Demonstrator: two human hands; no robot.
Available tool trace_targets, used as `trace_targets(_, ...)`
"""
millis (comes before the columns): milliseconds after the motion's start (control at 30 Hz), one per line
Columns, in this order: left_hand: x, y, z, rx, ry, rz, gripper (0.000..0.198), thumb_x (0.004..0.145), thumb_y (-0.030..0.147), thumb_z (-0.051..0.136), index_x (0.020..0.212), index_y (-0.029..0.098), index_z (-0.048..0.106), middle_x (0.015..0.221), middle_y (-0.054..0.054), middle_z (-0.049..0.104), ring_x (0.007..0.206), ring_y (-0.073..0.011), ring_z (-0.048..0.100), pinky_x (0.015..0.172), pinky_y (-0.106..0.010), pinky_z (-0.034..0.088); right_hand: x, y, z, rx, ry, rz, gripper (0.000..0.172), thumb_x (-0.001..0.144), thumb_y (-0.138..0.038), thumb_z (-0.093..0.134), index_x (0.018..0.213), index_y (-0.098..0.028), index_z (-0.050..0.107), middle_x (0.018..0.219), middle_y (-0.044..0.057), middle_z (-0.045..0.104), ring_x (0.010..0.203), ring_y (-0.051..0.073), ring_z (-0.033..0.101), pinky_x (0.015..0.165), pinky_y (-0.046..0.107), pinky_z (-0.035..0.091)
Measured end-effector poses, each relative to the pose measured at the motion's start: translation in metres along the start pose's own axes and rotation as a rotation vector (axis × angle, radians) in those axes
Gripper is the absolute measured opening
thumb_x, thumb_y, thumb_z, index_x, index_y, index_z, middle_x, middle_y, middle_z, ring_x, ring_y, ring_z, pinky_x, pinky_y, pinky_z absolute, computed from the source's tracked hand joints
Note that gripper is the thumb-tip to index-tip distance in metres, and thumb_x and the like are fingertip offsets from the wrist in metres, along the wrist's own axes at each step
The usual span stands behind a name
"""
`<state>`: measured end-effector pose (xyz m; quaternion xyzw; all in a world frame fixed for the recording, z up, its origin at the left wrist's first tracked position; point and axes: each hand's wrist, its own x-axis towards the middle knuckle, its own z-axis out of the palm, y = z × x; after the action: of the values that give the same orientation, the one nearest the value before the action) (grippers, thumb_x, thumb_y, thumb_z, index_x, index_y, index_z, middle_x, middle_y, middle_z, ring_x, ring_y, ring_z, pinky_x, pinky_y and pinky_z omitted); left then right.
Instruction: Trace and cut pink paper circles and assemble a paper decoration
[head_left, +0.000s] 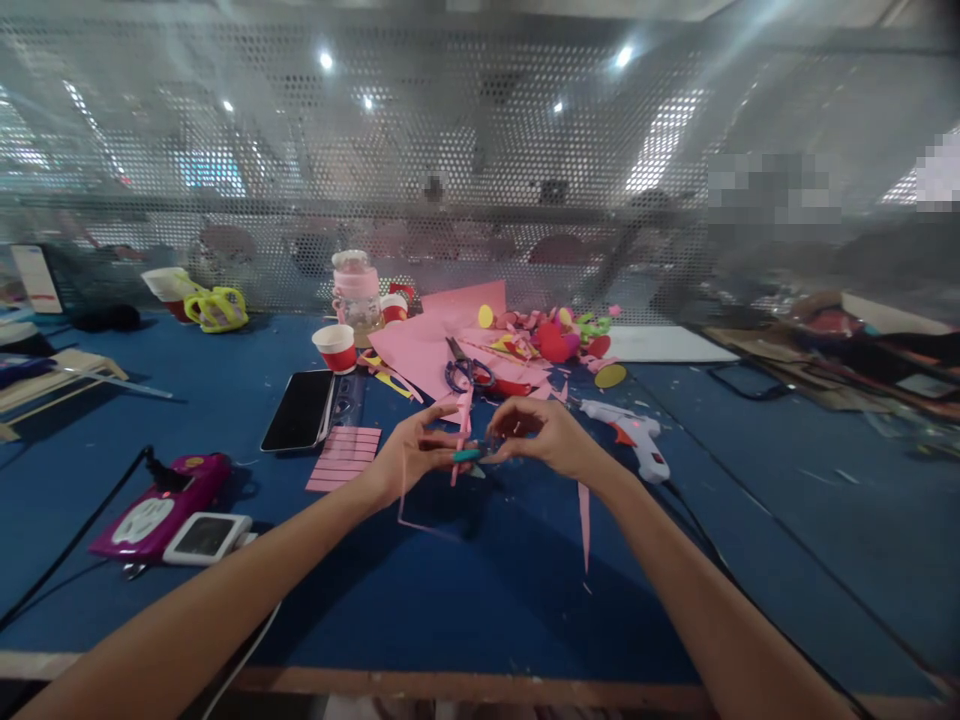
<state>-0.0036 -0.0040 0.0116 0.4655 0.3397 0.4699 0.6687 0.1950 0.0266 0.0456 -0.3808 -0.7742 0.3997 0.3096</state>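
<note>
Both hands are up off the blue table (487, 610) and meeting dead centre, knuckles almost touching. The left hand (409, 455) is pinched shut, thumb and forefinger clamped on the pink strip (463, 420). That strip stands close to upright in the gap between the two hands, its long axis running top to bottom. The right hand (544, 435) is curled in from the other side, fingertips closed on the teal tool (466, 455). The tool lies crosswise, left to right, meeting the strip at roughly a right angle near the strip's lower end. So the crossing point sits between the fingertips, a touch nearer the left hand's thumb; how the strip sits on the tool is too small to tell. A thin pink tail (402, 500) drops from the left hand, and a second pink piece (583, 525) hangs under the right wrist. Beyond the hands, the scissors (465, 372) rest on the pink sheet (439, 345). The glue gun (628, 435) lies just off the right wrist, and the phone (300, 410) and a lined pink card (345, 457) lie out to the left.
</note>
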Motion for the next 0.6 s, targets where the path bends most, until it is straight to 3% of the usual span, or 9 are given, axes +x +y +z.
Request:
trace_targets(133, 0.0, -0.002, 0.0, 0.098, -0.023, 0.002, 0.069, 0.054, 0.016, 0.075, 0.115, 0.014, 0.044, 0.067, -0.003, 0.069, 0.06, -0.0167, 0.065, 0.056, -0.024, 0.049, 0.0, -0.008, 0.009, -0.105, 0.042, -0.042, 0.041, 0.054, -0.034, 0.076, 0.087, -0.016, 0.061, 0.079, 0.004, 0.061, 0.063, 0.012, 0.054, 0.056, 0.024, 0.043)
trace_targets(367, -0.004, -0.004, 0.004, 0.147, -0.011, 0.031, 0.064, 0.057, 0.02, 0.074, 0.114, 0.015, 0.045, 0.069, -0.002, 0.068, 0.057, -0.0145, 0.063, 0.055, -0.024, 0.048, 0.0, 0.0, 0.032, -0.117, 0.15, -0.118, 0.025, 0.063, -0.033, 0.07, 0.08, -0.016, 0.064, 0.086, 0.005, 0.061, 0.074, 0.015, 0.056, 0.063, 0.025, 0.045)
trace_targets(500, -0.005, -0.006, 0.004, 0.179, 0.038, 0.085, 0.064, 0.056, 0.017, 0.073, 0.113, 0.014, 0.046, 0.074, -0.004, 0.068, 0.063, -0.0164, 0.064, 0.059, -0.026, 0.05, 0.002, 0.001, 0.041, 0.039, 0.216, -0.038, 0.024, 0.06, -0.035, 0.071, 0.073, -0.016, 0.066, 0.083, 0.005, 0.063, 0.082, 0.019, 0.058, 0.071, 0.029, 0.046)
trace_targets(600, -0.004, -0.009, 0.001, 0.234, 0.003, 0.107, 0.061, 0.059, 0.015, 0.07, 0.115, 0.016, 0.046, 0.076, -0.003, 0.068, 0.06, -0.015, 0.063, 0.057, -0.025, 0.05, 0.002, -0.001, 0.045, 0.237, 0.219, 0.118, 0.029, 0.053, -0.038, 0.074, 0.067, -0.014, 0.065, 0.074, 0.004, 0.064, 0.071, 0.019, 0.06, 0.066, 0.03, 0.047)
